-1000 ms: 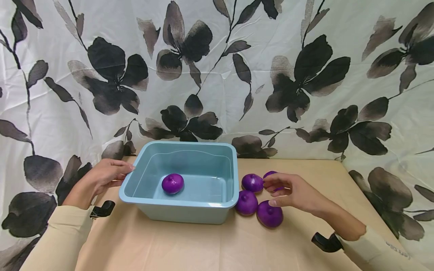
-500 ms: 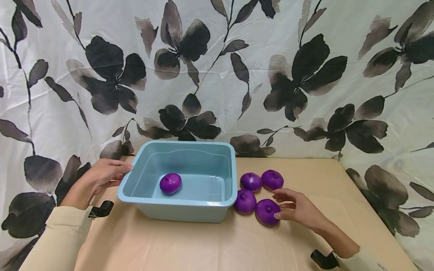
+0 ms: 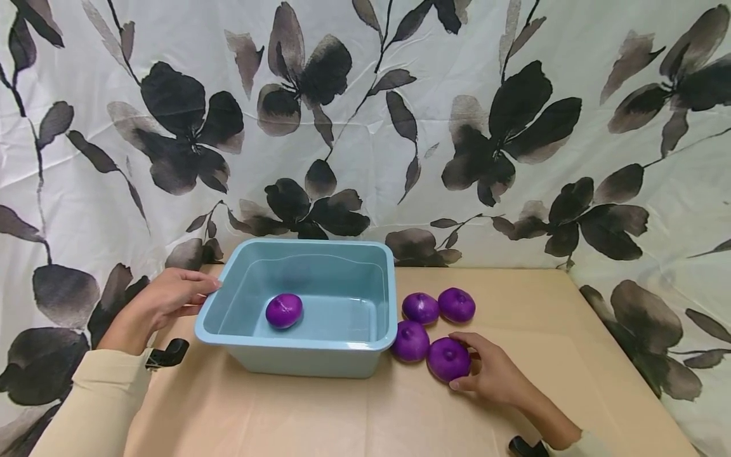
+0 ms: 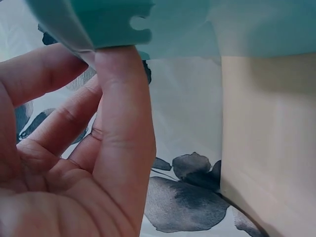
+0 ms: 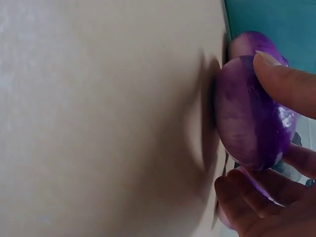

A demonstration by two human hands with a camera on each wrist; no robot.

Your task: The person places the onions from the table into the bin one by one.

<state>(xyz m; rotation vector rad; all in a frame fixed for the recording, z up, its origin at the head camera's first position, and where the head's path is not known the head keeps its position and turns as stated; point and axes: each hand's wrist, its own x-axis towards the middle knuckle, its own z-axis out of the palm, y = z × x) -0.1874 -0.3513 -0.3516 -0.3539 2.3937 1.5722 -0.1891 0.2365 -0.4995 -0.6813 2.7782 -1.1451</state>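
Observation:
In the head view my left hand (image 3: 162,306) pinches the left rim of a light blue plastic tub (image 3: 308,344). The left wrist view shows its thumb and index finger on the tub's rim (image 4: 118,24). One round purple onion (image 3: 283,311) lies inside the tub, left of its middle. My right hand (image 3: 493,371) grips the nearest purple onion (image 3: 447,359) outside, which sits on the table. In the right wrist view the thumb presses one side of this glossy onion (image 5: 252,113), and fingers lie at its other side.
Beside the tub's right wall are more purple onions: one (image 3: 411,341) close to the tub, one (image 3: 421,308) behind it, and one (image 3: 457,304) farther right. A tan covering lies over the table (image 3: 365,412). Behind hangs a white floral cloth (image 3: 365,127).
My right hand has moved from the back onions toward the front and now has its fingers around the nearest onion. The left hand stays on the tub's rim.

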